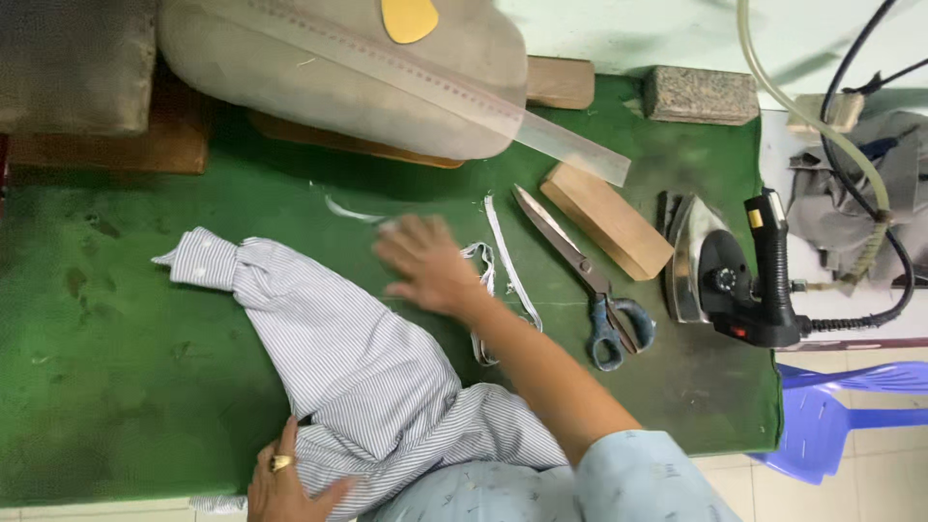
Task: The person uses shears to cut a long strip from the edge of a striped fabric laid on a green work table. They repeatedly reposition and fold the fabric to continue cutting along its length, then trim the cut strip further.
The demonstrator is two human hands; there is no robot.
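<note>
A grey-and-white striped shirt (pixel 358 367) lies bunched on the green table cover (pixel 116 348), one sleeve and cuff (pixel 198 261) stretched to the left. My right hand (pixel 425 266) is flat with fingers spread, hovering over or resting at the shirt's upper edge, beside thin white fabric strips (pixel 503 271). Down at the near edge, my left hand (pixel 285 478), wearing a gold ring, presses on the shirt's lower part with its fingers on the cloth.
Large scissors (pixel 590 280) with blue-grey handles lie right of the strips. A wooden block (pixel 607 220), a steam iron (pixel 725 275) with hose and cable, a padded pressing form (pixel 338 68), a stone block (pixel 701 95) and a blue plastic chair (pixel 841 416) surround the work area.
</note>
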